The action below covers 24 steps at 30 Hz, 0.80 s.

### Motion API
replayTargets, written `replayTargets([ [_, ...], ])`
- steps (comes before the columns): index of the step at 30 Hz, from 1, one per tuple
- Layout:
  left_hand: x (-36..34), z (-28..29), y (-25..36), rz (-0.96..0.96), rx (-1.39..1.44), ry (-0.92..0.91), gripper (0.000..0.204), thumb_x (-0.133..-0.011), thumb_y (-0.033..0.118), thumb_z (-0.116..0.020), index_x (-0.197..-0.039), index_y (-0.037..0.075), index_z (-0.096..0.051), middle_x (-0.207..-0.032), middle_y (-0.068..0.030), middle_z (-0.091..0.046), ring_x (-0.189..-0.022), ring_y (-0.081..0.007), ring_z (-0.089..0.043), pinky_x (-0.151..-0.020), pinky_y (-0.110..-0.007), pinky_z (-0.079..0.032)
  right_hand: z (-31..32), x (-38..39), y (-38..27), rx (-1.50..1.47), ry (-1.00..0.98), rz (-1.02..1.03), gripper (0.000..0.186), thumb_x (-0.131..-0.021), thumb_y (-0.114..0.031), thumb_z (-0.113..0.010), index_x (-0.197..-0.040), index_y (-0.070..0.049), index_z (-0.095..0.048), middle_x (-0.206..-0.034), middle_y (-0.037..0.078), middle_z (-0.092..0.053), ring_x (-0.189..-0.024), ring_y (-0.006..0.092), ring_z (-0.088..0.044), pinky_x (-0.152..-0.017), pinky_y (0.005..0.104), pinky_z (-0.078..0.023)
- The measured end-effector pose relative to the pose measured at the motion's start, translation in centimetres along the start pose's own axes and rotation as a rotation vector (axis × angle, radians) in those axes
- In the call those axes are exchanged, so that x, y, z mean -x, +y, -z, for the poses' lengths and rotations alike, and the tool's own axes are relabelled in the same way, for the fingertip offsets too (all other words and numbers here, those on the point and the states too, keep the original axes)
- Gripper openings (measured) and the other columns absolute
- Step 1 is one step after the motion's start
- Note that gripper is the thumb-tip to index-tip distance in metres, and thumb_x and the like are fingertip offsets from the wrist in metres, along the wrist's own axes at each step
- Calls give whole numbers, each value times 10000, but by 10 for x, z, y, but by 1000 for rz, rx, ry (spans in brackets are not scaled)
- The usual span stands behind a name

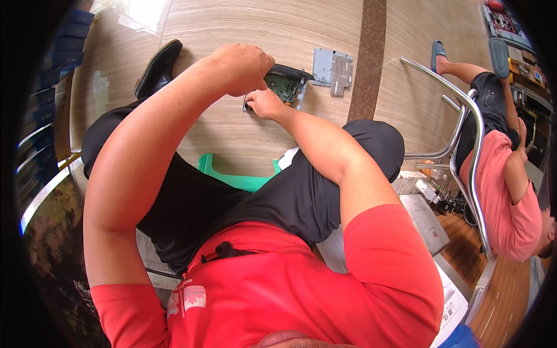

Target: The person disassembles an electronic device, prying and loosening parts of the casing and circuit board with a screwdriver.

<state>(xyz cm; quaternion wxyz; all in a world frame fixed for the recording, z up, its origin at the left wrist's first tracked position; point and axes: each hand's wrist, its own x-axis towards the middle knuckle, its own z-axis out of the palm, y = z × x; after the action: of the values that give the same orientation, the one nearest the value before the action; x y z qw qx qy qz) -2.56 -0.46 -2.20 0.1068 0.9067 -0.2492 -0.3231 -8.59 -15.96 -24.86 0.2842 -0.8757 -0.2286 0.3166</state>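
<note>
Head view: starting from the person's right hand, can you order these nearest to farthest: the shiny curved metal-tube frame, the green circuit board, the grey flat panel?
1. Green circuit board: right by the right hand.
2. Grey flat panel: just right of the board.
3. Shiny curved metal-tube frame: far right.

Left hand curled over left end of opened device with green circuit board; grip hidden. Right hand just nearer, fingers bent at device's near-left edge. Grey metal plate on floor, just right of device. Green plastic piece nearer, between legs. Tubular metal chair frame, co-worker in pink top at right.
</note>
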Motion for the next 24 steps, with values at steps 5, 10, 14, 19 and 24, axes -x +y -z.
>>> replayTargets([
  [5,4,-3,-6,23,7,-6,379,-841,276,-729,-1104,18,-642,-1009,-170,-682,-1019,-346,-650,-873,-430,-514,6,1,-18,29,5,-80,243,-888,-265,-649,-994,-65,-739,-992,203,-710,-986,370,-670,-900,449,-526],
  [10,3,1,-1,17,6,-14,375,-841,277,-731,-1090,10,-647,-977,-179,-683,-1006,-353,-650,-853,-438,-515,2,-1,-9,80,-39,-155,238,-888,-242,-636,-981,-44,-728,-990,221,-705,-980,404,-669,-875,482,-535],
  [14,3,0,-3,16,4,-14,376,-837,273,-737,-1094,14,-648,-985,-175,-686,-1003,-352,-652,-852,-438,-517,-2,-3,-7,130,-37,-103,214,-884,-205,-615,-995,-66,-733,-1000,209,-707,-974,394,-672,-867,485,-540],
  [19,5,0,-4,10,1,3,375,-831,267,-742,-1097,18,-649,-996,-171,-688,-1007,-352,-652,-853,-437,-518,-3,-3,-7,89,-28,56,204,-860,-184,-618,-1002,-110,-743,-1007,170,-715,-978,357,-675,-881,463,-536],
  [24,3,2,-1,12,4,-8,381,-838,281,-738,-1102,22,-647,-1015,-170,-685,-1016,-350,-651,-859,-438,-517,-4,-2,0,21,-30,34,215,-869,-242,-644,-995,-99,-742,-1003,180,-714,-987,357,-673,-889,461,-531],
])
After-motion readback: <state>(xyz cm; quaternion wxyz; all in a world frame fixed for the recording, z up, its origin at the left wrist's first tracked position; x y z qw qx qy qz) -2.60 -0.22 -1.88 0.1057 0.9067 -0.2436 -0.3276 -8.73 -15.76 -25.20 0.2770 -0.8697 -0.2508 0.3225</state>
